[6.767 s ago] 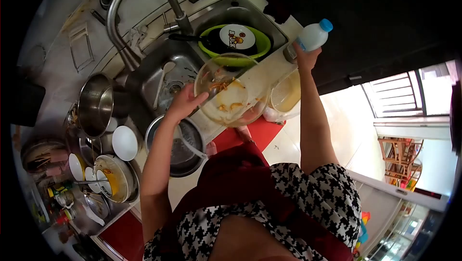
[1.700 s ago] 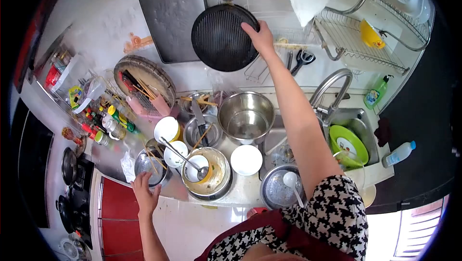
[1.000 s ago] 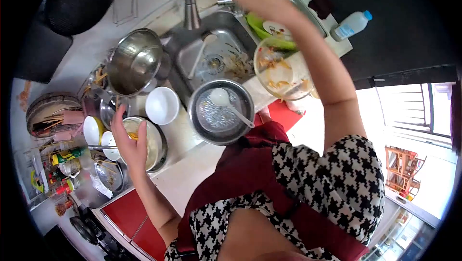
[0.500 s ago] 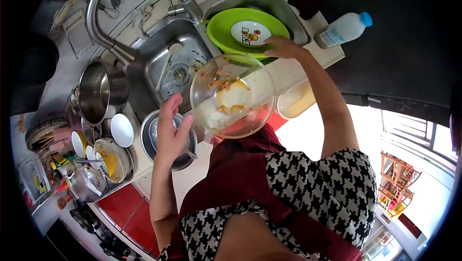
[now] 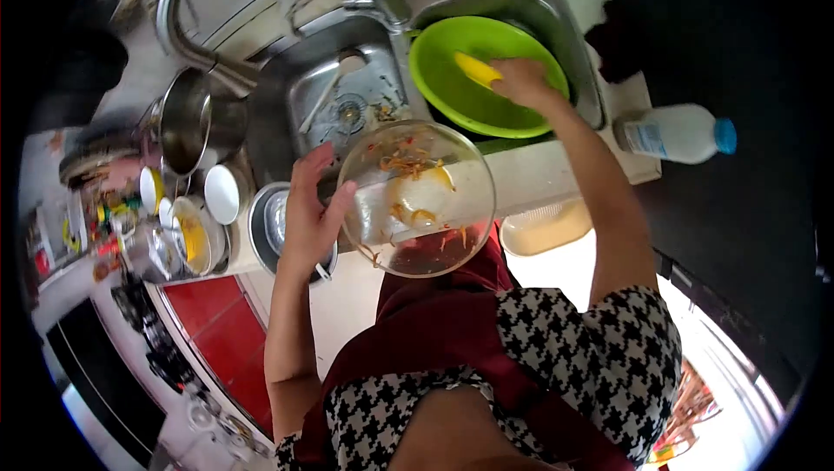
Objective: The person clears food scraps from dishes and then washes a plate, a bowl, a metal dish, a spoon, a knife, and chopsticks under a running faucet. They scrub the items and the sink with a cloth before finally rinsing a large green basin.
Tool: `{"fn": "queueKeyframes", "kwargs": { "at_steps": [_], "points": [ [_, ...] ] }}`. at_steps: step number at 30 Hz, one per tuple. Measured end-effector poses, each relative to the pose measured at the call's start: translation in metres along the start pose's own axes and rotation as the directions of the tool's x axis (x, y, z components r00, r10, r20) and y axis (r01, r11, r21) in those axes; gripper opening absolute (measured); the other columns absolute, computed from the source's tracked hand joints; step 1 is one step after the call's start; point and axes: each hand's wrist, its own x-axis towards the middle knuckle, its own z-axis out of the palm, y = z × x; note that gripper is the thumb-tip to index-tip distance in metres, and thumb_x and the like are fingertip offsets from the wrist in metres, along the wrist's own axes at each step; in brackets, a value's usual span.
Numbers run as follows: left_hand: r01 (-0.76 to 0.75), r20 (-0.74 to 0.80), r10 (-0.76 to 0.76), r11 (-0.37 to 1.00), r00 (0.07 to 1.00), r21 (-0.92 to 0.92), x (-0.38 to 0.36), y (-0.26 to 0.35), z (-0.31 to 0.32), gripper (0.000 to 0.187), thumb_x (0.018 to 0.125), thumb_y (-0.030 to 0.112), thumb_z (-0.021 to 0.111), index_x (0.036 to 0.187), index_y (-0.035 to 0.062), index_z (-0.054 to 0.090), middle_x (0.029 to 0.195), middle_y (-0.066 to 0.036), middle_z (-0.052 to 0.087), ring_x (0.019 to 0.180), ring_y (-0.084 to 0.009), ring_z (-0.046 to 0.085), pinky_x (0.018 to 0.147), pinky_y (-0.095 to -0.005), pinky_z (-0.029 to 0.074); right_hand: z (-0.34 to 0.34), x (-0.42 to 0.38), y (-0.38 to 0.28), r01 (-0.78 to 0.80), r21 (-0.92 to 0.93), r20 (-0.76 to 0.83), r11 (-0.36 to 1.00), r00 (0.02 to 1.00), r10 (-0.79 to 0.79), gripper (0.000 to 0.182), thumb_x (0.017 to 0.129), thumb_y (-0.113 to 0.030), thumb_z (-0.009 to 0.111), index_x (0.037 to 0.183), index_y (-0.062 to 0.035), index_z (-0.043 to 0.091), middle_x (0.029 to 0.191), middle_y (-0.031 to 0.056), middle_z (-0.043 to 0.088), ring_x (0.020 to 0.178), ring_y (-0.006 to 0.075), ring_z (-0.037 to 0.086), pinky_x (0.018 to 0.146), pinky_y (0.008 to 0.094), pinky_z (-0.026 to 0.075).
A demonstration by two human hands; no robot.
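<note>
My left hand (image 5: 314,215) grips the rim of a clear glass bowl (image 5: 421,193), tilted so that its inside faces me. Orange-brown food scraps cling inside it. My right hand (image 5: 523,82) reaches into a green basin (image 5: 478,115) and has its fingers closed on the end of a yellow dish (image 5: 475,69), seen nearly edge-on. The basin stands in the right sink bowl. In the left sink bowl (image 5: 295,71) lie a pale long-handled spoon (image 5: 330,89) and food bits around the drain.
A curved faucet (image 5: 178,10) arches over the left sink. Left of it stand a steel pot (image 5: 184,128), a white bowl (image 5: 223,193) and a dark-rimmed pan (image 5: 261,236). A white bottle with a blue cap (image 5: 678,134) lies at right. A beige tub (image 5: 547,228) is below the counter edge.
My right hand has moved into the green basin and taken hold of a yellow dish. The white duck-print dish face no longer shows. The glass bowl stays in my left hand.
</note>
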Motion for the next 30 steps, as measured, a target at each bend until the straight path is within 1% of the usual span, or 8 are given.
{"fn": "queueKeyframes", "kwargs": {
  "at_steps": [10, 13, 16, 18, 21, 24, 26, 30],
  "points": [
    [0.094, 0.175, -0.144, 0.958, 0.974, 0.269, -0.01, -0.011, 0.011, 0.062, 0.08, 0.027, 0.059, 0.125, -0.0056, 0.031, 0.117, -0.024, 0.043, 0.107, -0.0356, 0.045, 0.092, -0.0374, 0.036, -0.115, 0.015, -0.088, 0.473, 0.555, -0.221, 0.684, 0.877, -0.427, 0.026, 0.08, -0.024, 0.056, 0.097, -0.0047, 0.053, 0.075, 0.0097, 0.057, 0.068, 0.0165, 0.055, 0.063, 0.0302, 0.042],
    [0.21, 0.033, -0.209, 0.934, 0.977, -0.289, -0.006, -0.021, 0.015, 0.064, 0.082, 0.027, 0.058, 0.128, -0.0049, 0.028, 0.121, -0.021, 0.043, 0.111, -0.0311, 0.044, 0.094, -0.0383, 0.036, -0.124, 0.01, -0.121, 0.435, 0.634, -0.143, 0.639, 0.878, -0.457, 0.028, 0.082, -0.018, 0.056, 0.104, -0.002, 0.053, 0.083, 0.0016, 0.055, 0.077, 0.0092, 0.052, 0.069, 0.0237, 0.043],
    [0.234, 0.136, -0.297, 0.326, 0.945, -0.916, 0.022, -0.025, -0.004, 0.068, 0.086, 0.053, 0.038, 0.131, 0.0021, 0.028, 0.125, -0.015, 0.041, 0.113, -0.0276, 0.044, 0.094, -0.0383, 0.036, -0.119, -0.008, -0.16, 0.728, 0.092, -0.308, 0.679, 0.669, -0.676, 0.023, 0.079, -0.016, 0.057, 0.099, -0.006, 0.055, 0.085, 0.0044, 0.059, 0.079, 0.0169, 0.056, 0.07, 0.0301, 0.045],
    [0.19, 0.15, -0.235, 0.156, 0.96, -0.969, 0.044, -0.015, -0.018, 0.074, 0.083, 0.061, 0.035, 0.128, 0.0034, 0.034, 0.124, -0.017, 0.044, 0.112, -0.0287, 0.045, 0.094, -0.0405, 0.037, -0.12, -0.02, -0.185, 0.76, 0.0, -0.216, 0.65, 0.634, -0.742, 0.021, 0.075, -0.017, 0.06, 0.095, -0.0097, 0.056, 0.086, 0.0048, 0.059, 0.084, 0.0207, 0.056, 0.073, 0.0338, 0.044],
    [0.15, 0.099, -0.398, 0.099, 0.912, -0.984, 0.053, -0.005, -0.026, 0.043, 0.085, 0.026, 0.044, 0.118, -0.0018, 0.042, 0.116, -0.016, 0.051, 0.106, -0.0274, 0.051, 0.091, -0.0405, 0.041, -0.111, -0.027, -0.203, 0.799, -0.146, -0.181, 0.584, 0.558, -0.81, 0.026, 0.074, -0.018, 0.062, 0.098, -0.0126, 0.057, 0.094, 0.0034, 0.059, 0.091, 0.019, 0.054, 0.078, 0.0323, 0.043],
    [0.082, 0.013, -0.568, 0.096, 0.823, -0.992, 0.047, -0.01, -0.022, 0.04, 0.077, 0.005, 0.045, 0.115, -0.0048, 0.042, 0.115, -0.018, 0.051, 0.106, -0.0284, 0.051, 0.091, -0.04, 0.042, -0.114, -0.035, -0.166, 0.785, 0.053, -0.465, 0.617, 0.566, -0.681, 0.036, 0.074, -0.017, 0.062, 0.108, -0.0119, 0.054, 0.107, 0.0071, 0.055, 0.1, 0.024, 0.052, 0.084, 0.0354, 0.041],
    [0.061, -0.031, -0.62, 0.127, 0.784, -0.99, 0.035, -0.025, -0.031, 0.04, 0.076, 0.004, 0.048, 0.114, -0.0058, 0.042, 0.114, -0.019, 0.051, 0.105, -0.0293, 0.052, 0.09, -0.0402, 0.044, -0.116, -0.052, -0.106, 0.562, 0.311, -0.439, 0.766, 0.8, -0.409, 0.048, 0.072, -0.019, 0.063, 0.117, -0.0098, 0.049, 0.116, 0.0118, 0.05, 0.107, 0.0291, 0.048, 0.089, 0.0389, 0.038],
    [0.08, -0.017, -0.596, 0.135, 0.802, -0.988, 0.004, -0.047, -0.063, 0.047, 0.074, 0.007, 0.051, 0.118, -0.0042, 0.04, 0.111, -0.018, 0.053, 0.1, -0.0277, 0.055, 0.088, -0.0393, 0.046, -0.016, -0.095, -0.006, 0.191, 0.022, 0.054, 0.981, 0.98, -0.192, 0.049, 0.072, -0.031, 0.064, 0.112, -0.0064, 0.05, 0.108, 0.0158, 0.055, 0.098, 0.0306, 0.053, 0.086, 0.0411, 0.039]
  ]
}}
